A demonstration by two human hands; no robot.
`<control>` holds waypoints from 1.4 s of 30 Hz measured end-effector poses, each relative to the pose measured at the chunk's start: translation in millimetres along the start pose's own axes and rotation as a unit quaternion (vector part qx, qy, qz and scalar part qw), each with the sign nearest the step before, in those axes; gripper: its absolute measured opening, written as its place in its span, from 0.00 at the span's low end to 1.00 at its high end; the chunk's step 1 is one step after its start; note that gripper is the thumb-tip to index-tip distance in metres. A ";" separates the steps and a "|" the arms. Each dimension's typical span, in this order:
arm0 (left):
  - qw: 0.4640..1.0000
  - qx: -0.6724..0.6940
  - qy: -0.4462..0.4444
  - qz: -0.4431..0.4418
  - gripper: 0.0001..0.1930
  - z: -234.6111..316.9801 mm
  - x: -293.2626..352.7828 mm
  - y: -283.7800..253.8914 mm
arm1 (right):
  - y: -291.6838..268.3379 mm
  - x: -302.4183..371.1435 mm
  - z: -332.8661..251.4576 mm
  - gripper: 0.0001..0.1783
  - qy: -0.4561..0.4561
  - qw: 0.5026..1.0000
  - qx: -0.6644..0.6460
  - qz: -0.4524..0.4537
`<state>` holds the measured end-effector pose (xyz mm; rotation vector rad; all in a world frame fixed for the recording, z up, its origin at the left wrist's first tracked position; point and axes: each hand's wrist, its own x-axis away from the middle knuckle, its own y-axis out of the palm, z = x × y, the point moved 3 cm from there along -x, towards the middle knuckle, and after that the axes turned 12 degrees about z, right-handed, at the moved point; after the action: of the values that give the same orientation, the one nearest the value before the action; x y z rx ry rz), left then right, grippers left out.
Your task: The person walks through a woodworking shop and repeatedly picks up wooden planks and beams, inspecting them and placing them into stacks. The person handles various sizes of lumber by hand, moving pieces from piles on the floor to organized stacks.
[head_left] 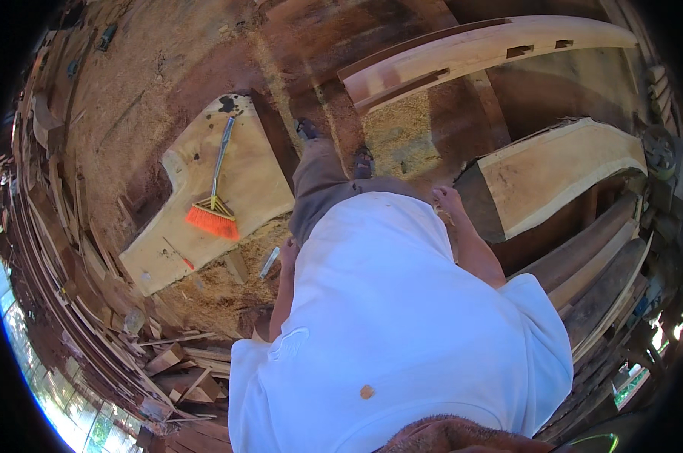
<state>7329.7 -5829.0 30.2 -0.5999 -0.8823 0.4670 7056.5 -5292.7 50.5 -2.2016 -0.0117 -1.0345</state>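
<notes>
My left hand hangs by my left thigh, its fingers mostly hidden. A narrow pale grey strip shows beside it over the sawdust; I see no clear contact. On my right, my right hand hangs loosely with fingers slightly bent and nothing visible in it. It is near the dark end of a thick curved timber slab. To my left lies a broad pale wooden slab. A broom head with orange bristles and a short grey handle rests on it, near a thin red-tipped tool.
A long curved beam with notches lies at the far right. Stacked planks line the right side. Offcuts and long strips pile up on the left. Sawdust covers parts of the brown floor around my feet.
</notes>
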 end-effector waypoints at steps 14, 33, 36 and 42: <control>0.976 0.196 -0.050 0.084 0.22 160.7 -174.1 -80.0 | 81.6 -175.7 -207.6 0.14 0.085 0.912 -0.327 -0.232; 0.910 0.299 -0.260 0.122 0.24 292.9 -398.4 -247.4 | 220.6 -270.3 -513.2 0.21 -0.159 0.947 0.240 -0.145; 0.856 0.420 -0.282 0.108 0.20 354.2 -457.3 -209.8 | 165.3 -400.7 -522.9 0.22 -0.178 0.977 0.081 -0.086; 0.894 0.377 -0.190 0.150 0.18 406.0 -517.9 -267.3 | 211.8 -399.2 -815.7 0.15 -0.382 0.878 0.282 -0.058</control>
<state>6744.0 -6222.9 110.0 0.0889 -0.8891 1.1691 6294.9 -5829.6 14.6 -1.9171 -0.7161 -0.1073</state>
